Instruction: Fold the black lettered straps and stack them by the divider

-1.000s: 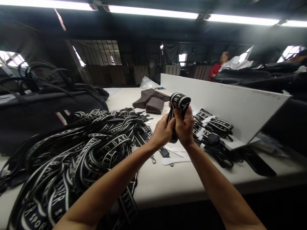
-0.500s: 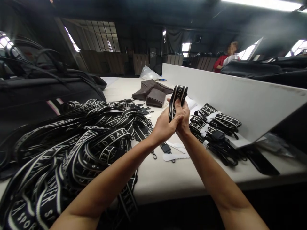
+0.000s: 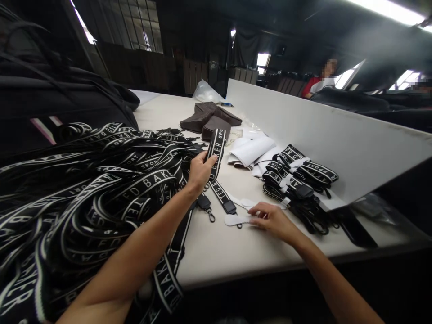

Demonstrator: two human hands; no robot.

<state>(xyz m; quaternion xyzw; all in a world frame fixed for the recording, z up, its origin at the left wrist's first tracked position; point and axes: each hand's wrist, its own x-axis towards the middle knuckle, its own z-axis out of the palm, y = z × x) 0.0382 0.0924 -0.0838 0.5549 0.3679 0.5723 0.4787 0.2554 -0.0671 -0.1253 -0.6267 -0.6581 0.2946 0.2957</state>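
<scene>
My left hand [image 3: 200,171] is closed on a folded black strap with white lettering [image 3: 216,150], holding it upright just above the table. The strap's loose end with a metal clip [image 3: 229,207] trails on the table below. Lower and to the right, my right hand [image 3: 272,220] rests on the table, its fingertips pinching a white serrated paper strip [image 3: 236,220]. A second white strip [image 3: 245,203] lies just behind it.
A big heap of loose lettered straps [image 3: 91,193] fills the left. Folded, banded straps [image 3: 297,180] lie right, against a white divider board [image 3: 324,139]. Brown pouches [image 3: 209,120], white papers [image 3: 251,150] and black bags [image 3: 50,103] lie behind. A person in red [image 3: 315,83] sits far off.
My right hand let go of the folded strap and dropped to the table onto the white strip. My left hand lowered the strap, keeping hold. The camera tilted down.
</scene>
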